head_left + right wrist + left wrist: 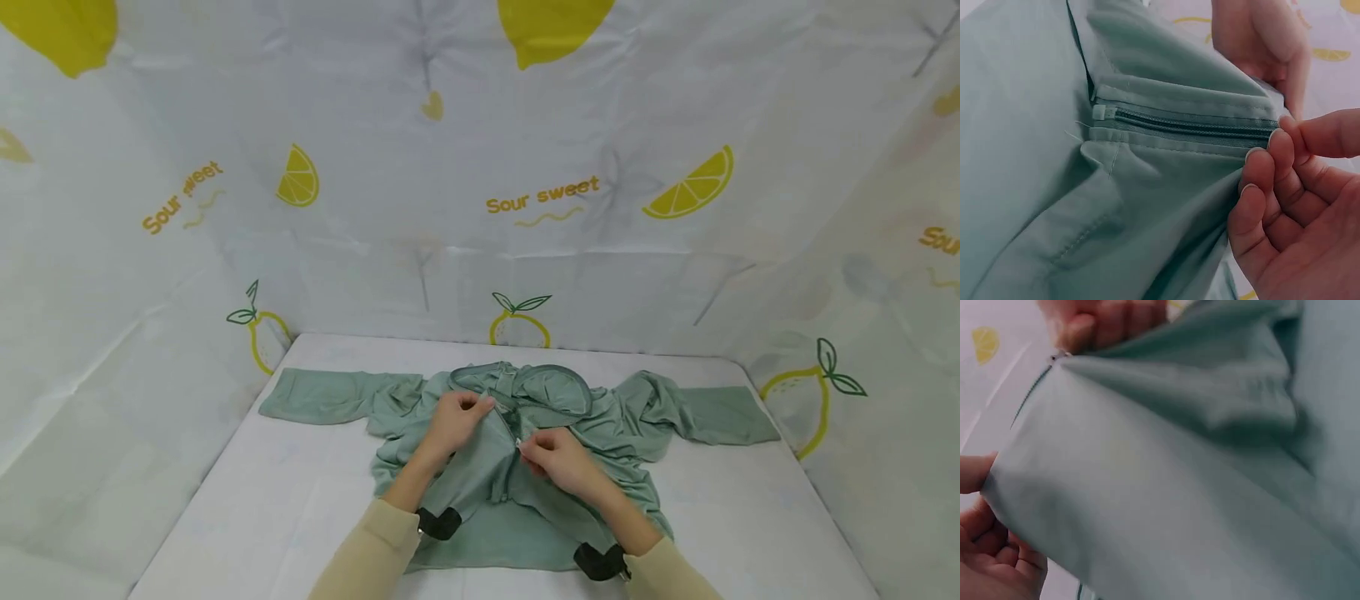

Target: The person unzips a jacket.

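A sage-green zip-up jacket [517, 542] lies spread out in the head view, its middle part lifted between both hands. My left hand [455, 423] pinches the upper edge of the front opening between thumb and finger, also seen in the left wrist view, where the fabric [1129, 487] is stretched taut. Lower and to the right, my right hand [558, 458] pinches the zipper slider [1058, 357]. In the right wrist view, closed zipper teeth [1197, 127] run from the bottom end stop [1104, 112] to the right fingertips, which cover the slider there.
The sleeves stretch out to both sides, left sleeve [322, 396] and right sleeve [731, 414]. A white table [247, 508] lies beneath. Lemon-printed white sheeting [375, 192] encloses the back and sides. Black cameras [438, 522] sit at both wrists.
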`<state>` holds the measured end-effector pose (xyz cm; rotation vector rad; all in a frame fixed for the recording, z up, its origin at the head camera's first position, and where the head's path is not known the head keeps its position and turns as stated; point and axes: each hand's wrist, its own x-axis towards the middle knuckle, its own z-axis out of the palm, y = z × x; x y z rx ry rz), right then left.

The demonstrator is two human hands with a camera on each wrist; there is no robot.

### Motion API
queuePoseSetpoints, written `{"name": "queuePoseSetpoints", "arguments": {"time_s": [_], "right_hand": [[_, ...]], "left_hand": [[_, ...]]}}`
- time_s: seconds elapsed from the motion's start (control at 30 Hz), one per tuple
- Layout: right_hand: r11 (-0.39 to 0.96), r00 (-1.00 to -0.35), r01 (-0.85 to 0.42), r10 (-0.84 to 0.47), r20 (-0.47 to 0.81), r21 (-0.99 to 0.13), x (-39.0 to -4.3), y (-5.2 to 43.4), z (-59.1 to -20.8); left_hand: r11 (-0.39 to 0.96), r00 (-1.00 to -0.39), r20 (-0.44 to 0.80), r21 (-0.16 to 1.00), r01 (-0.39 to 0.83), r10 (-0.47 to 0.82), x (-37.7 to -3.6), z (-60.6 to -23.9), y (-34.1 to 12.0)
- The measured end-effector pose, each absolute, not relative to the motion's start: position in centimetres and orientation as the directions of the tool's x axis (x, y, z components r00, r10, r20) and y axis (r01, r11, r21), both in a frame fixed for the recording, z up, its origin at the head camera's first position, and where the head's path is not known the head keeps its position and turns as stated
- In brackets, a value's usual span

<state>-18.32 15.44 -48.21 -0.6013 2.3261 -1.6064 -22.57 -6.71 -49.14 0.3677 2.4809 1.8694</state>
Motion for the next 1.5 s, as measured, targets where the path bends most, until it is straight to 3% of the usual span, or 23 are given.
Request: {"name": "queuePoseSetpoints", "arguments": {"time_s": [0.3, 0.4, 0.5, 0.6, 0.73, 0.83, 0.93, 1.17, 1.33, 1.43, 1.5], "right_hand": [[0.308, -0.909, -0.162, -0.417, 0.019, -0.938, -18.3, 15.9, -47.7], [0.293, -0.912, -0.165, -0.409, 0.033, -0.942, -18.3, 15.9, -47.4], [0.288, -0.912, -0.167, -0.408, 0.037, -0.943, -18.2, 15.8, -47.2], [0.287, -0.907, -0.173, -0.420, 0.038, -0.942, -18.1, 15.7, -47.1], [0.301, -0.877, -0.218, -0.478, 0.051, -0.928, -17.8, 15.6, -47.4], [0.325, -0.854, -0.243, -0.519, 0.043, -0.914, -17.3, 15.8, -47.8], [0.342, -0.852, -0.232, -0.524, 0.021, -0.911, -17.1, 15.9, -47.9], [0.300, -0.890, -0.189, -0.454, 0.035, -0.935, -17.2, 16.0, -47.7], [0.269, -0.899, -0.164, -0.437, 0.032, -0.949, -17.4, 16.0, -47.6], [0.260, -0.894, -0.172, -0.446, 0.040, -0.950, -17.5, 15.8, -47.7], [0.252, -0.888, -0.177, -0.459, 0.043, -0.951, -17.5, 15.6, -47.8]], "left_hand": [[0.430, -0.979, 0.177, 0.879, 0.205, 0.105, -21.6, -48.5, -6.9], [0.412, -0.967, 0.146, 0.884, 0.222, 0.209, -21.1, -48.1, -6.5], [0.355, -0.939, 0.051, 0.918, 0.178, 0.339, -20.8, -48.4, -5.9], [0.269, -0.923, 0.007, 0.956, 0.119, 0.384, -20.8, -48.8, -5.5], [0.173, -0.946, 0.037, 0.980, 0.097, 0.323, -21.2, -49.1, -5.5], [0.177, -0.973, 0.047, 0.980, 0.088, 0.224, -21.6, -49.2, -5.8], [0.206, -0.988, 0.046, 0.976, 0.076, 0.147, -21.6, -49.2, -6.2], [0.343, -0.988, 0.107, 0.929, 0.138, 0.109, -20.7, -48.5, -6.8], [0.364, -0.953, 0.053, 0.917, 0.165, 0.298, -19.8, -48.0, -6.5], [0.261, -0.919, 0.013, 0.957, 0.125, 0.393, -19.6, -48.3, -6.1], [0.193, -0.923, 0.001, 0.978, 0.081, 0.385, -19.6, -48.5, -5.8]]}}
